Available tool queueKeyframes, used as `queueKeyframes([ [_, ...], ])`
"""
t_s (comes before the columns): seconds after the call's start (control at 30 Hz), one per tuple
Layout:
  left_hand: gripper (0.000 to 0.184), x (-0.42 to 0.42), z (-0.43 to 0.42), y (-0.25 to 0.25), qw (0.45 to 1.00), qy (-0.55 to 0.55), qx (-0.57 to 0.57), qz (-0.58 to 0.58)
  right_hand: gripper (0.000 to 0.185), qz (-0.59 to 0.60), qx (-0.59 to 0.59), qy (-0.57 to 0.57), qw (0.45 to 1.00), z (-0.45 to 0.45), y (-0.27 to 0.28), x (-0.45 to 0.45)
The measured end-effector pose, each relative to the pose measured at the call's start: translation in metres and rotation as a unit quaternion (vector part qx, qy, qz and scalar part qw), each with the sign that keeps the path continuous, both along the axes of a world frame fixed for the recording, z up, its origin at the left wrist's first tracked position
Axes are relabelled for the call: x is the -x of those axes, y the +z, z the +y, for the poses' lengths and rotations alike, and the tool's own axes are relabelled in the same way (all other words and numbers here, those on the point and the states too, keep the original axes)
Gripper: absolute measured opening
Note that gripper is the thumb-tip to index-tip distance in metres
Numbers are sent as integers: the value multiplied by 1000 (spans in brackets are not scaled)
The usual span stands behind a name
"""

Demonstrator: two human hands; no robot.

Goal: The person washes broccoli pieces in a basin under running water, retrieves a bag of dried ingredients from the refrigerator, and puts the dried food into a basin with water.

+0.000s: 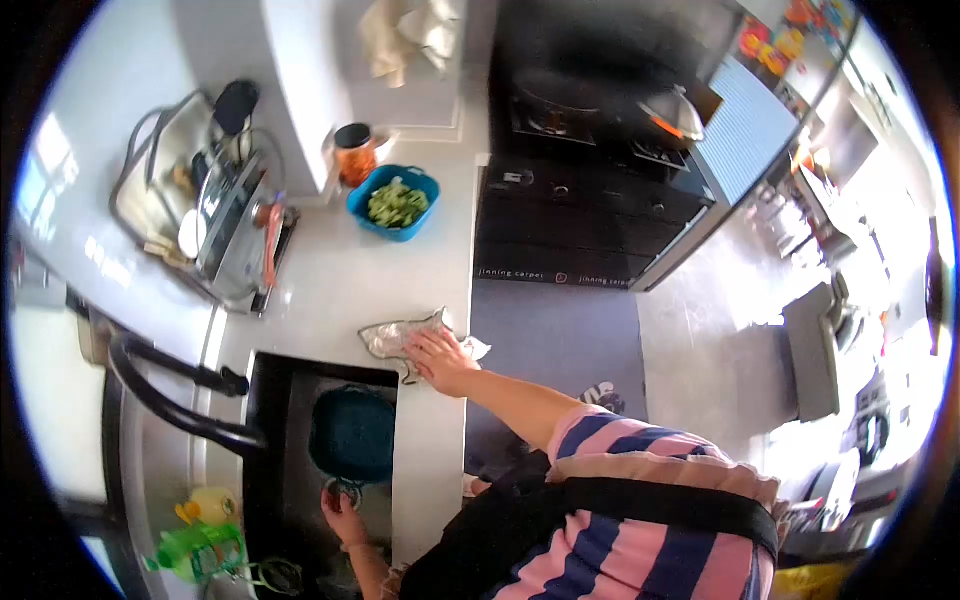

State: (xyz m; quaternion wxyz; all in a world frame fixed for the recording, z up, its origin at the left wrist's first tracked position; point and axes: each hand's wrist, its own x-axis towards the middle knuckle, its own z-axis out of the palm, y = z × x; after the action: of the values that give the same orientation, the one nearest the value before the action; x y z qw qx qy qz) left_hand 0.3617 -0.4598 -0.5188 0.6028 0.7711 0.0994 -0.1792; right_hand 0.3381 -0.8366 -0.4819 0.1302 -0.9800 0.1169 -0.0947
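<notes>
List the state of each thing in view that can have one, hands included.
Right hand: spread flat on the cloth
Left hand: in the sink, grip unclear
Cloth: crumpled, on the counter
Bowl: holding cut greens
Jar: lidded, contents orange-red
Basin: in the sink, contents unclear
Faucet: arched, flow unclear

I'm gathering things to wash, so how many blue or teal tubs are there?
2: a blue tub on the counter holding cut greens, and a dark teal tub in the sink. Others may be hidden.
</notes>
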Motion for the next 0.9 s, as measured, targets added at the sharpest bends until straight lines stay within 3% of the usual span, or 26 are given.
queueKeyframes([
  [0.03, 45, 3, -8, 20, 993, -16, -10, -113, 50, 36, -31, -4, 999, 2, 9, -1],
  [0.07, 45, 7, -21, 39, 992, -30, -11, -124, 50, 25, -33, -17, 999, -1, 19, 0],
  [0.13, 40, 21, -63, 94, 962, -124, -22, -242, 52, 113, -199, 90, 969, -9, 44, 13],
  [0.17, 40, 32, -84, 114, 959, -140, -19, -247, 48, 96, -278, 79, 952, -14, 52, 36],
  [0.23, 38, 55, -125, 138, 936, -291, 165, -111, 52, 82, -221, 94, 967, -29, 55, 104],
  [0.27, 40, 63, -140, 137, 902, -397, 151, -73, 58, 137, -158, 84, 974, -35, 48, 145],
  [0.33, 35, 101, -186, 140, 852, -469, 212, 94, 62, 269, -174, 13, 947, -53, 52, 242],
  [0.37, 34, 113, -198, 93, 829, -530, 150, 96, 62, 324, -211, -45, 921, -62, 47, 294],
  [0.43, 40, 140, -231, 24, 727, -673, 98, 93, 57, 361, -268, -149, 881, -80, 24, 393],
  [0.53, 42, 189, -297, -34, 628, -776, -45, 31, 49, 348, -356, -290, 817, -95, -11, 514],
  [0.67, 44, 231, -389, -74, 523, -837, -138, -81, 40, 225, -477, -412, 743, -106, -50, 608],
  [0.83, 47, 269, -507, -107, 443, -865, -167, -165, 32, 18, -593, -461, 660, -114, -102, 658],
  [0.9, 47, 272, -551, -178, 487, -869, -27, -86, 31, 10, -548, -517, 658, -117, -120, 667],
])
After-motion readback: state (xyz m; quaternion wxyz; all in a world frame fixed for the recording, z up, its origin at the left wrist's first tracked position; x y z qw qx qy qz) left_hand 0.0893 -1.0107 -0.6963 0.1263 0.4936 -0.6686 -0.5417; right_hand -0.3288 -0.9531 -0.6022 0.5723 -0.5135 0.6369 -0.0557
